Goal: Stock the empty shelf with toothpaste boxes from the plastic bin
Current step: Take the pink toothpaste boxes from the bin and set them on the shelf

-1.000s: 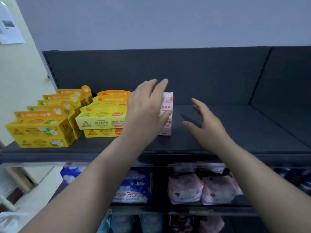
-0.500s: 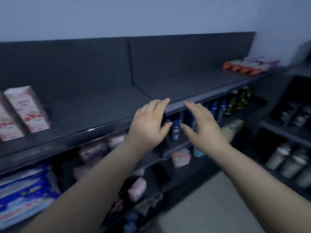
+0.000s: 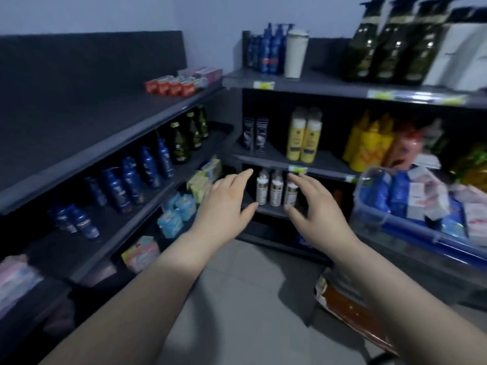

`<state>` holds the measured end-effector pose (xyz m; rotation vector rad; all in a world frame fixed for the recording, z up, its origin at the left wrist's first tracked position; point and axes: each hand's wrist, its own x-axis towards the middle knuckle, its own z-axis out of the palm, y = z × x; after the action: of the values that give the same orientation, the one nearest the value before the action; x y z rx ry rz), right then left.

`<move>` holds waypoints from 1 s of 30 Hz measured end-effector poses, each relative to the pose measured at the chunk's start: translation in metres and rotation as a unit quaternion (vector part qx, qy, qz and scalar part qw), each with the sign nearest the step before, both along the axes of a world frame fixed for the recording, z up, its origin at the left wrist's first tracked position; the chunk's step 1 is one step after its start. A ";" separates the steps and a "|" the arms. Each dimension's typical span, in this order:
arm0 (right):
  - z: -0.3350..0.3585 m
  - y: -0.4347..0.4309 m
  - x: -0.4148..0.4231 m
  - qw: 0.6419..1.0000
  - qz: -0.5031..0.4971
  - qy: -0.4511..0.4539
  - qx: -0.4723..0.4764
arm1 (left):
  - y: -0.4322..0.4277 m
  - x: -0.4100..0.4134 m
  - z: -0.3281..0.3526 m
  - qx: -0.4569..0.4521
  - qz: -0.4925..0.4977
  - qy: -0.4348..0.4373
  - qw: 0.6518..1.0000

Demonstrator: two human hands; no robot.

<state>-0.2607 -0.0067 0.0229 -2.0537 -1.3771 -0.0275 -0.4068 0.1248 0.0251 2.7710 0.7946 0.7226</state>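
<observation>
Two bare hands hover in mid-air, left hand (image 3: 224,206) and right hand (image 3: 317,209), fingers spread and slack, holding nothing. At the right sits the clear plastic bin (image 3: 374,219) with a blue rim, packed with toothpaste boxes (image 3: 399,196) (oblong card, blue or pinkish-white, blurred), mostly standing on end. The dark matte shelf (image 3: 79,122) runs along the left.

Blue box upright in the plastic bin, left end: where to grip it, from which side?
Its top end, from above, probably. The blue box stands upright, and the bin wall screens its lower part while a white-pink box stands close beside it. Pinch across the narrow faces, lift straight up. The open right hand is nearer.
</observation>
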 end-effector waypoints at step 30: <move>-0.064 -0.110 0.314 0.859 -0.482 0.132 -0.111 | -0.036 0.495 -0.079 -0.098 -0.368 0.149 0.913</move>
<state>0.0533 -0.1167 -0.0408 -2.6157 -0.0853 -0.0147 0.0887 0.0889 -0.0540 2.6961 -0.1735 0.0710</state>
